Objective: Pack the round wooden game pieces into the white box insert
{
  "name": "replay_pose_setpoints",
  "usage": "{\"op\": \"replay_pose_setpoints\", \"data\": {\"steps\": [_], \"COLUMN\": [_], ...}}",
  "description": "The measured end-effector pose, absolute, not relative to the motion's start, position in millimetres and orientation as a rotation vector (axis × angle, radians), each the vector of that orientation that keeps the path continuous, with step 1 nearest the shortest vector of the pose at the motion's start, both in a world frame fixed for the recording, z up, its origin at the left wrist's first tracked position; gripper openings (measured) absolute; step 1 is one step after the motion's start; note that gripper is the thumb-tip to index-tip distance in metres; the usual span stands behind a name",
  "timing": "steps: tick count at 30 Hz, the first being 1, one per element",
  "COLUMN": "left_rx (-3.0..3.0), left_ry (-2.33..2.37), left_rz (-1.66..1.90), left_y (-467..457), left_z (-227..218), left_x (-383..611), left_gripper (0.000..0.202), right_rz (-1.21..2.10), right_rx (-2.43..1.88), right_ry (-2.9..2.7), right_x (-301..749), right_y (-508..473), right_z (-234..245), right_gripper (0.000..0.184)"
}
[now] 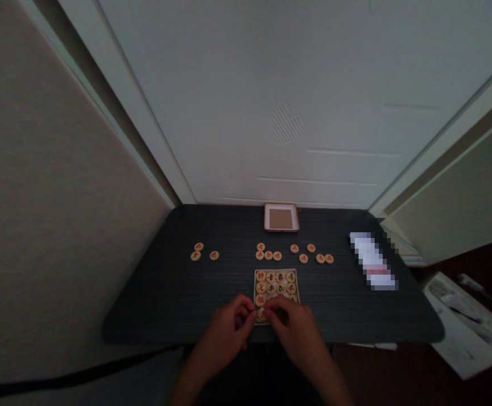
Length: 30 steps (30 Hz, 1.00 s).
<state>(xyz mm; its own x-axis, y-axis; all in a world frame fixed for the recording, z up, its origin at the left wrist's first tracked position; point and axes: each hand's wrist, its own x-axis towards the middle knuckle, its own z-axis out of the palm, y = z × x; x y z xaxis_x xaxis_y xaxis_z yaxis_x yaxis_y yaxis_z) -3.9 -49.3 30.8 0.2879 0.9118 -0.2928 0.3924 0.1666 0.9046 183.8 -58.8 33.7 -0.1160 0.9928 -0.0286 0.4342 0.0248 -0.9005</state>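
A shallow box [298, 282] of round wooden Chinese chess pieces sits near the table's front edge, its pieces in rows with red or black characters. My right hand [292, 321] reaches over its lower right part, fingertips closed at a chess piece [261, 314] in the near left corner. My left hand [231, 324] is at the box's left edge with thumb and fingers pinched together; whether anything is between them is hidden. My right hand covers part of the nearer rows.
Loose red-marked pieces lie behind the box in a left group [214, 255], a middle group [268, 255] and a right group [304, 258]. An open box lid or tray [282, 229] stands at the back, near a white door [237, 113]. A blurred white item [372, 262] lies right.
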Motion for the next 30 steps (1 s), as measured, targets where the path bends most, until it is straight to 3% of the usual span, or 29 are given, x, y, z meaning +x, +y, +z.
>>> {"op": "replay_pose_setpoints", "data": {"steps": [30], "left_rx": [1.632], "left_ry": [1.43], "left_rz": [0.525], "left_y": [-45.2], "left_z": [31.5], "left_x": [-1.4], "left_gripper": [0.023], "right_rz": [0.948], "right_rx": [-1.363], "right_ry": [-1.678], "right_x": [178.4], "right_y": [-60.3], "right_z": [22.4], "right_gripper": [0.019]}}
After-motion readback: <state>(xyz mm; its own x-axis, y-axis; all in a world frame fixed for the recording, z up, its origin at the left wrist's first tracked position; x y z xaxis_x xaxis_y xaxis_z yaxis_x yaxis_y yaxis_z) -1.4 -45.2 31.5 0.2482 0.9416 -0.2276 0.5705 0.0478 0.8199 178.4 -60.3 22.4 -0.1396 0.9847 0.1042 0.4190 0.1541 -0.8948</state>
